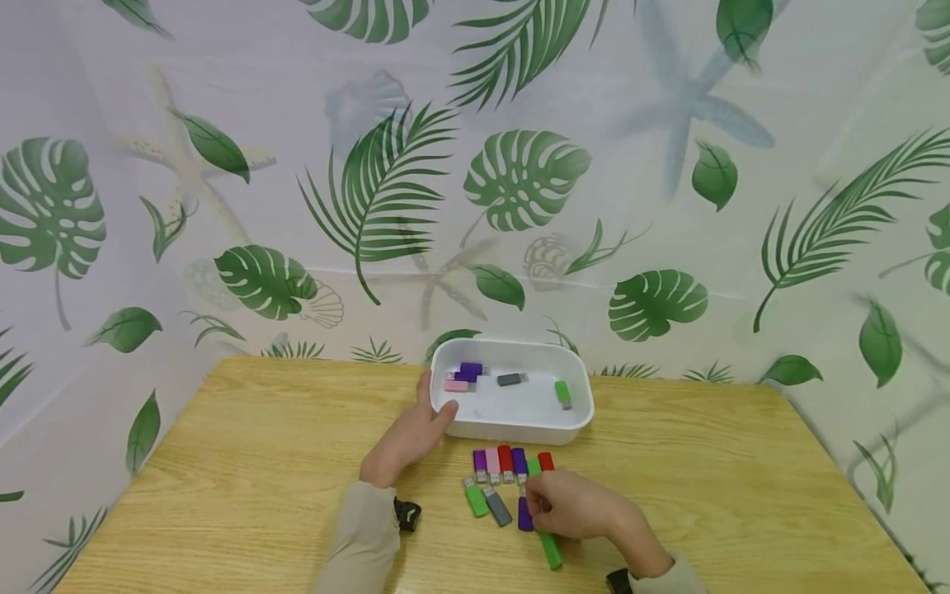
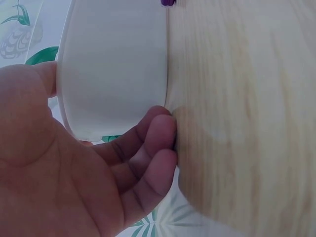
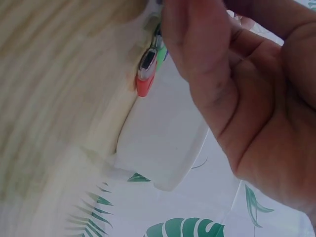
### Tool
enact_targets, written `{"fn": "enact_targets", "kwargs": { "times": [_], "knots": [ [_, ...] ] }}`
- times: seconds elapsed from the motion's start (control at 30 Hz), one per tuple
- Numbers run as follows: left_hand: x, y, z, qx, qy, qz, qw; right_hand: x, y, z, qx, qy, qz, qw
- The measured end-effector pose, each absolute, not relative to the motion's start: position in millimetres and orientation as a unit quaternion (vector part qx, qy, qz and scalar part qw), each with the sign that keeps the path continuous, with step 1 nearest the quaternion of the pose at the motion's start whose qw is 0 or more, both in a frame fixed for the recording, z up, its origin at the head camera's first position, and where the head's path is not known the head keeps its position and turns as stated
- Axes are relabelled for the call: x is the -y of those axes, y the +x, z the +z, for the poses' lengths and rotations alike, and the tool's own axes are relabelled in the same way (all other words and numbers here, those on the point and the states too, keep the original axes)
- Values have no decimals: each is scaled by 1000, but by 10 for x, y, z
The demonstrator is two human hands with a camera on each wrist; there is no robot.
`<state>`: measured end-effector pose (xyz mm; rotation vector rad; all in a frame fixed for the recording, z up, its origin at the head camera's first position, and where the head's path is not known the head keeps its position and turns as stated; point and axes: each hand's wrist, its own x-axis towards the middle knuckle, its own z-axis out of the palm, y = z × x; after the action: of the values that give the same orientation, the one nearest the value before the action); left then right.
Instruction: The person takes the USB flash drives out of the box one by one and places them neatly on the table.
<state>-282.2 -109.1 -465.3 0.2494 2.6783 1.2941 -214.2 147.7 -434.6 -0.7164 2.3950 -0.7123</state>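
Observation:
My left hand (image 1: pixel 408 433) holds the left end of a white plastic bin (image 1: pixel 512 431), thumb at its rim and fingers curled against its outer wall. The left wrist view shows the same hand (image 2: pixel 118 163) at the bin's end. Near the table's front, my right hand (image 1: pixel 579 503) pinches a dark purple USB stick (image 1: pixel 525 515) at tabletop height; its fingertips partly cover the stick. Just below that hand lies a green USB stick (image 1: pixel 550 551), partly hidden. In the right wrist view, the fingers (image 3: pixel 207 59) block sight of the held stick.
In front of the bin runs a row of USB sticks, among them a pink one (image 1: pixel 493 462) and red ones (image 1: pixel 505 462). A green stick (image 1: pixel 476 498) and a grey stick (image 1: pixel 497 506) lie below. Several more sit inside the bin. A leaf-patterned cloth (image 1: pixel 519 313) hangs behind the table.

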Motion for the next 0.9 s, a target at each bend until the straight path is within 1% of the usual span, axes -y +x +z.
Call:
{"fn": "enact_targets", "kwargs": {
  "times": [0.23,0.53,0.9],
  "knots": [
    [1094,-2822,-4665,-896,80,431,79,-1501,-2119,-4339,-889,-234,-271,286],
    [1087,-2806,-4653,-895,80,433,77,-1474,-1994,-4223,-883,-187,-257,346],
    [1089,-2822,-4666,-891,81,440,76,-1397,-1978,-4242,-893,-184,-248,326]
  ]
}}
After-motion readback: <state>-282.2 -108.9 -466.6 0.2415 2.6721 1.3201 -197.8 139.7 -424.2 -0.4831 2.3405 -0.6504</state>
